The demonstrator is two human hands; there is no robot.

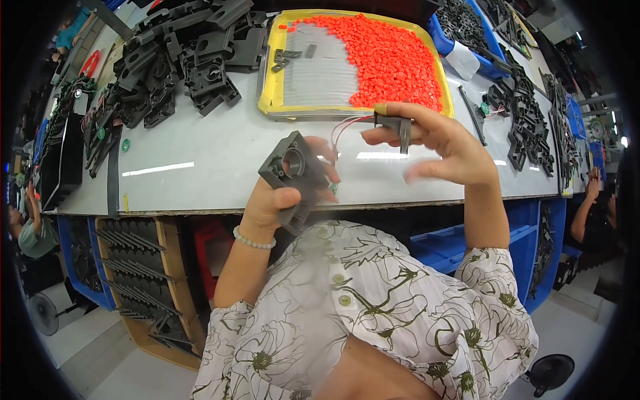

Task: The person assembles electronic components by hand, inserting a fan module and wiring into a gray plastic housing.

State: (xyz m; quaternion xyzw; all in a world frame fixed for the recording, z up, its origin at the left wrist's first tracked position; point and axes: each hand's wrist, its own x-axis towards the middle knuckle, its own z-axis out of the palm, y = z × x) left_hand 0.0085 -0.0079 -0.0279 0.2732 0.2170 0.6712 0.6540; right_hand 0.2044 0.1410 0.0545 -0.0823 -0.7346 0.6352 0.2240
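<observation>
Left hand [277, 200] grips a grey fan housing [293, 175] above the bench [213, 160] edge; right hand [440, 143] pinches a small dark part [398, 127] (thin red wires [347, 127] link them). A careless tug could likely snap the wires.

Right hand [445, 143] fingers motion-blurred, lower ones smeared; small dark part [398, 127] in its grip partly covered by fingertips; thin wires [347, 127] too fine to trace to their ends; dark housing [293, 170] lower half hidden behind left hand [270, 203]; surface [200, 167] far corners cut off by fisheye rim; co-worker's arm [587, 207] at right edge mostly cropped.
</observation>
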